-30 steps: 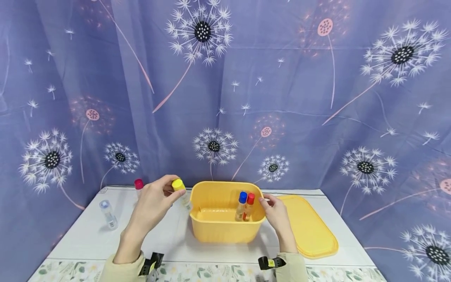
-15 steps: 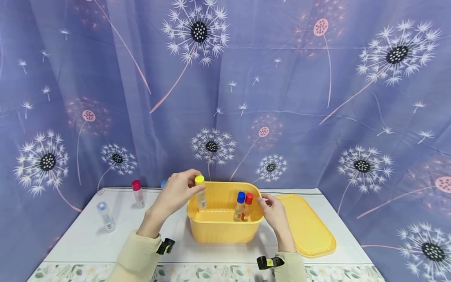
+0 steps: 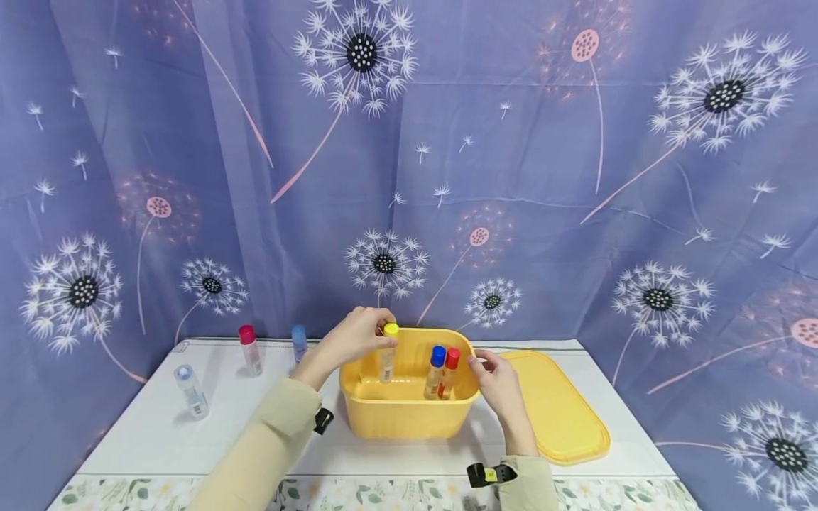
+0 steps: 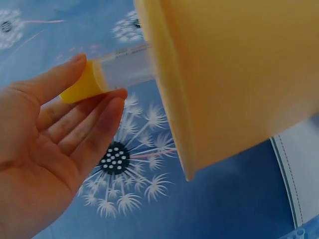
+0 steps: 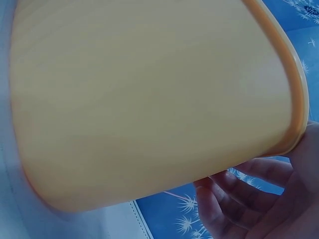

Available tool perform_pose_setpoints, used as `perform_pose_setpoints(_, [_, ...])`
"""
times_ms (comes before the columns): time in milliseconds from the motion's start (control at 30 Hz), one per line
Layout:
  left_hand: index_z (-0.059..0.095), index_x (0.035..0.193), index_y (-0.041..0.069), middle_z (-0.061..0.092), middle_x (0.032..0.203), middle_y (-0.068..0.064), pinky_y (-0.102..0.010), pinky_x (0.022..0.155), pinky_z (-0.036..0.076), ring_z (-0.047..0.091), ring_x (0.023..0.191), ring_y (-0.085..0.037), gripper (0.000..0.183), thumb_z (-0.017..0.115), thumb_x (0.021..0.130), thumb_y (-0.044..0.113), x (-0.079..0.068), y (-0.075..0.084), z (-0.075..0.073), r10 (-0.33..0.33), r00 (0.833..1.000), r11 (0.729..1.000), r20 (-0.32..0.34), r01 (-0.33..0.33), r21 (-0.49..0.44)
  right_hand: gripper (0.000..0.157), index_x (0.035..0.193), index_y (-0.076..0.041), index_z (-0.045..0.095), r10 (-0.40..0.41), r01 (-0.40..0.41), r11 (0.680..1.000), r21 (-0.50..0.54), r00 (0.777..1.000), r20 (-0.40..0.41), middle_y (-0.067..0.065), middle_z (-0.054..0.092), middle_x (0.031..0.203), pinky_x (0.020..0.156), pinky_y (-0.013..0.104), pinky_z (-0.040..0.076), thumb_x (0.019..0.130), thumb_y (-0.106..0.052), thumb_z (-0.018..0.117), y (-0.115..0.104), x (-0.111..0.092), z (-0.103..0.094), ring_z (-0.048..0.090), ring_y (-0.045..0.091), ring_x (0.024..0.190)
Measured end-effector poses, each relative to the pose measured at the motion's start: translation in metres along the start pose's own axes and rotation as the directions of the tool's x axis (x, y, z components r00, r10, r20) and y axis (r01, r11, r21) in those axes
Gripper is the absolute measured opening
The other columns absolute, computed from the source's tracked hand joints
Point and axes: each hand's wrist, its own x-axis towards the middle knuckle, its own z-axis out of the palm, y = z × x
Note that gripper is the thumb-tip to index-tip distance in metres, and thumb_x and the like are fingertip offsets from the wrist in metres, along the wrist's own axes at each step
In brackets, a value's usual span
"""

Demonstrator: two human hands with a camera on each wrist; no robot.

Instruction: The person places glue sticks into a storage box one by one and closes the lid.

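My left hand (image 3: 358, 335) pinches a clear bottle by its yellow cap (image 3: 391, 329), holding it upright inside the yellow plastic box (image 3: 409, 419). In the left wrist view the thumb and fingers grip the cap, and the box wall hides the lower end of the bottle (image 4: 127, 67). My right hand (image 3: 498, 383) holds the right end of the box at its rim, its fingers (image 5: 249, 194) along the outside wall. Toward the right inside the box stand a blue-capped bottle (image 3: 435, 376) and a red-capped bottle (image 3: 449, 376), side by side.
On the white table (image 3: 268, 440), left of the box, stand a pale-capped clear bottle (image 3: 192, 392), a crimson-capped bottle (image 3: 251, 351) and a light-blue-capped bottle (image 3: 300, 342). The yellow lid (image 3: 559, 408) lies flat on the right. A patterned curtain (image 3: 409, 156) rises behind.
My left hand has carried the yellow-capped bottle rightward from beside the box to inside it, uncovering the light-blue-capped bottle behind. My right hand stays at the box rim.
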Motion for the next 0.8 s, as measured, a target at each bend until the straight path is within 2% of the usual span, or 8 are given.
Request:
perform_pose_setpoints(133, [0.067, 0.101, 0.010, 0.062, 0.083, 0.005, -0.030, 0.072, 0.051, 0.058, 0.076, -0.012, 0.018, 0.076, 0.086, 0.015, 0.008, -0.003, 0.001, 0.004, 0.994, 0.998, 0.105, -0.010, 0.062, 0.025, 0.114, -0.003, 0.070, 0.016, -0.016, 1.000, 0.018, 1.000, 0.010, 0.021, 0.068, 0.093, 0.066, 0.032, 0.051, 0.096, -0.020, 0.064, -0.001, -0.001, 0.001, 0.064, 0.037, 0.086])
perform_pose_setpoints(267, [0.066, 0.099, 0.010, 0.061, 0.082, 0.003, -0.029, 0.068, 0.049, 0.056, 0.074, -0.013, 0.015, 0.075, 0.088, 0.014, 0.015, -0.002, -0.002, 0.022, 0.979, 0.992, 0.201, -0.046, 0.118, 0.026, 0.114, -0.003, 0.070, 0.021, -0.021, 1.000, 0.016, 1.000, 0.012, 0.020, 0.068, 0.093, 0.067, 0.033, 0.051, 0.096, -0.021, 0.064, -0.002, 0.000, 0.000, 0.064, 0.036, 0.086])
perform_pose_setpoints(400, [0.065, 0.094, 0.011, 0.059, 0.079, 0.001, -0.028, 0.065, 0.044, 0.052, 0.070, -0.014, 0.013, 0.075, 0.087, 0.013, 0.022, 0.002, -0.003, 0.041, 0.963, 0.984, 0.267, -0.086, 0.157, 0.027, 0.114, -0.002, 0.069, 0.019, -0.019, 1.000, 0.002, 1.000, 0.008, 0.017, 0.068, 0.090, 0.067, 0.033, 0.051, 0.095, -0.021, 0.065, -0.003, 0.001, 0.000, 0.064, 0.032, 0.083])
perform_pose_setpoints(500, [0.065, 0.093, 0.011, 0.058, 0.078, 0.000, -0.029, 0.067, 0.043, 0.050, 0.072, -0.015, 0.013, 0.076, 0.087, 0.015, 0.026, 0.007, -0.002, 0.021, 0.951, 0.979, 0.310, -0.082, 0.185, 0.028, 0.115, -0.002, 0.069, 0.030, -0.030, 1.000, 0.003, 0.999, 0.013, 0.014, 0.068, 0.087, 0.067, 0.032, 0.051, 0.095, -0.021, 0.066, -0.003, 0.001, 0.000, 0.064, 0.026, 0.079])
perform_pose_setpoints(600, [0.068, 0.099, 0.012, 0.060, 0.084, 0.002, -0.031, 0.073, 0.045, 0.052, 0.081, -0.017, 0.016, 0.076, 0.087, 0.017, 0.031, 0.013, 0.000, -0.014, 0.938, 0.969, 0.346, -0.073, 0.237, 0.028, 0.115, -0.002, 0.069, 0.033, -0.033, 0.999, 0.004, 0.999, 0.015, 0.012, 0.068, 0.086, 0.066, 0.031, 0.051, 0.094, -0.021, 0.066, -0.003, 0.000, 0.000, 0.063, 0.022, 0.077])
perform_pose_setpoints(800, [0.067, 0.116, 0.009, 0.062, 0.108, 0.000, -0.032, 0.088, 0.048, 0.055, 0.099, -0.016, 0.032, 0.077, 0.086, 0.016, 0.044, 0.025, 0.007, -0.049, 0.918, 0.939, 0.393, -0.091, 0.331, 0.027, 0.115, -0.001, 0.069, 0.017, -0.017, 1.000, 0.002, 1.000, 0.012, 0.013, 0.068, 0.087, 0.067, 0.032, 0.050, 0.095, -0.020, 0.065, -0.002, 0.001, -0.001, 0.064, 0.031, 0.082])
